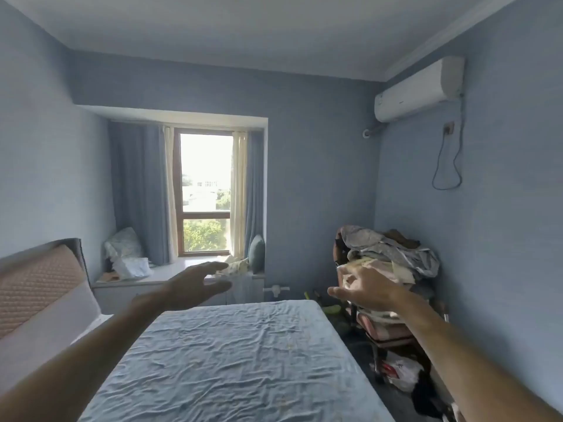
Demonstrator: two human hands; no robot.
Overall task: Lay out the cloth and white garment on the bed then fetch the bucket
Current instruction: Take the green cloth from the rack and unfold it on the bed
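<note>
The bed (237, 354) fills the lower middle, covered by a wrinkled pale blue sheet with nothing lying on it. Both my arms reach forward above it. My left hand (195, 287) hovers over the bed's far end with fingers straight and spread, holding nothing. My right hand (362, 290) is out to the right, fingers relaxed and apart, in front of a heap of clothes (393, 257) piled on a chair; it is empty. Pale and white fabrics show in that heap. No bucket is in view.
A padded headboard (36, 287) stands at the left. A window seat (182, 272) with pillows and bags runs under the window. Bags and dark items litter the narrow floor strip (402, 376) between bed and right wall. An air conditioner (420, 89) hangs high.
</note>
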